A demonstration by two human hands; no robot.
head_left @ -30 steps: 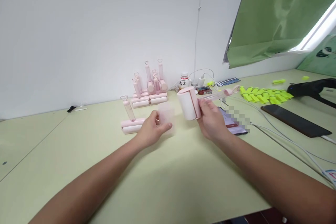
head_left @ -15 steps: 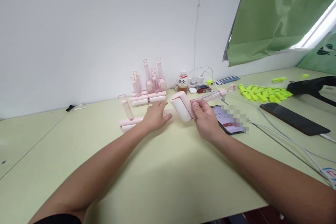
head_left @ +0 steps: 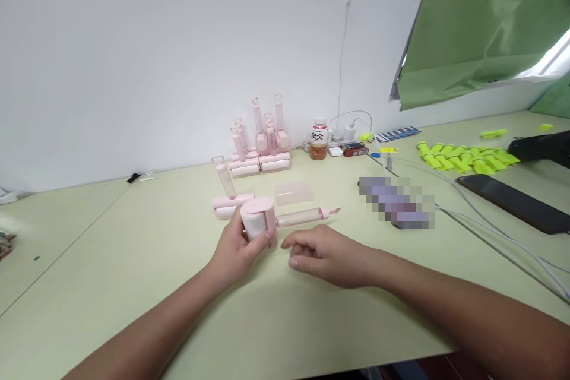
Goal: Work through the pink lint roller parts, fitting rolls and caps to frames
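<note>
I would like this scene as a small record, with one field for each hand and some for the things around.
left hand: holds a pink roller by its thick head
right hand: half curled beside that roller, nothing seen in it
behind the held roller: see-through case, on the table
behind left hand: another roller, handle up
farther back: bottle, upright
right side: yellow pieces, dark phone

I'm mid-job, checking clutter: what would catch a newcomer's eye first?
Likely the clustered bright yellow-green plastic-looking pieces at the right of the pale green table. Next, the pink-and-white cylindrical roller with a translucent handle in the left hand. Behind it, similar pink-and-white rollers sit near the white wall, handles up.
</note>
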